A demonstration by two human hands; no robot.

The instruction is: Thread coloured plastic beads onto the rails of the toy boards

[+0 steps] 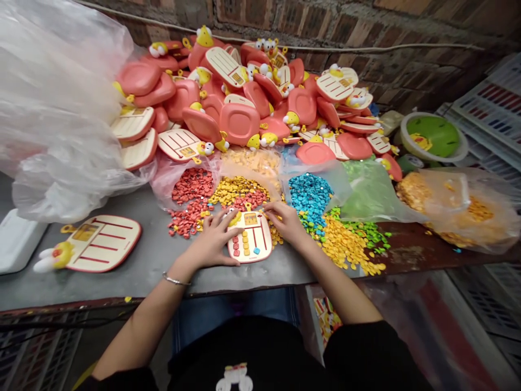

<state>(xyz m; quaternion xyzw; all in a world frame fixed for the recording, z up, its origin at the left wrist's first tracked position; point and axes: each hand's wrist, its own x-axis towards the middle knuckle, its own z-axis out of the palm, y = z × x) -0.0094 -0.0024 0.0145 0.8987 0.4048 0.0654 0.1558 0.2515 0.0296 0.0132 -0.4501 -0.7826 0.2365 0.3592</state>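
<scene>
A cream-faced toy board [261, 247] with a red rim and a yellow duck-like head lies flat on the table before me. Red and yellow pieces line its two left slots, and one blue piece [256, 250] sits low in another slot. My left hand [211, 239] grips the board's left side, thumb along the bottom edge and fingers near the head. At the upper right edge, my right hand [288, 224] has thumb and forefinger close together beside yellow pieces; whether anything is between them is hidden.
Loose red pieces [191, 190], blue pieces [309, 190] and yellow pieces [345, 244] spill from bags. Behind them rises a heap of boards [240, 124] against a brick wall. Another board [108, 244] lies left on the grey table [163, 271]. A green bowl [439, 136] stands far right.
</scene>
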